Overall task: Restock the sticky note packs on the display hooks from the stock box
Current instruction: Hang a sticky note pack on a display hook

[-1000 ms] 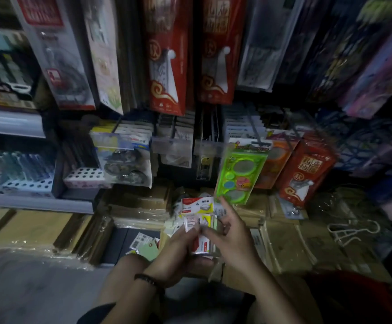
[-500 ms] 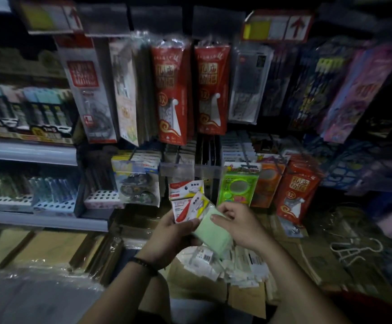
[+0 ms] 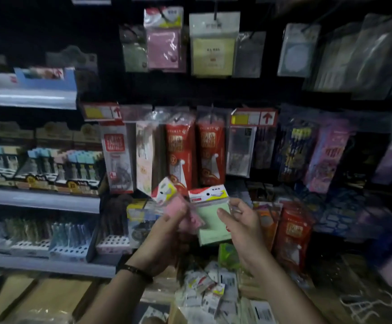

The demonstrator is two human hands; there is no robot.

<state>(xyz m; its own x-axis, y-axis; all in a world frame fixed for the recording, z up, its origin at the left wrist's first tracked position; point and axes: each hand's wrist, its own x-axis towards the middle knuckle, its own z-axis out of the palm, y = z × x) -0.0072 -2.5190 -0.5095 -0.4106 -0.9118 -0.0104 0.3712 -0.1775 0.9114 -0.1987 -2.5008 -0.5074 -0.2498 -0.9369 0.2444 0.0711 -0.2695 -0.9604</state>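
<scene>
My right hand [image 3: 241, 226] pinches a green sticky note pack [image 3: 211, 222] by its clear wrapper; its white and red header card has a hang hole. My left hand [image 3: 166, 232] grips a pink sticky note pack [image 3: 178, 209], tilted left, beside the green one. Both are held up in front of the display. High on the display hooks hang a pink pack [image 3: 163, 46], a yellow pack [image 3: 212, 49] and a green pack [image 3: 134, 52]. Several more packs [image 3: 204, 293] lie in the stock box below my arms.
Red packaged items [image 3: 181, 150] and pencil packs [image 3: 295, 150] hang on the middle hook row behind my hands. Shelves with pens and correction tapes [image 3: 40, 167] run along the left. Brown flat packs [image 3: 45, 298] lie at the lower left.
Both hands have risen from the stock box with the packs. The view has tilted up, bringing the top hook row into sight. The green pack now stands separate in my right hand.
</scene>
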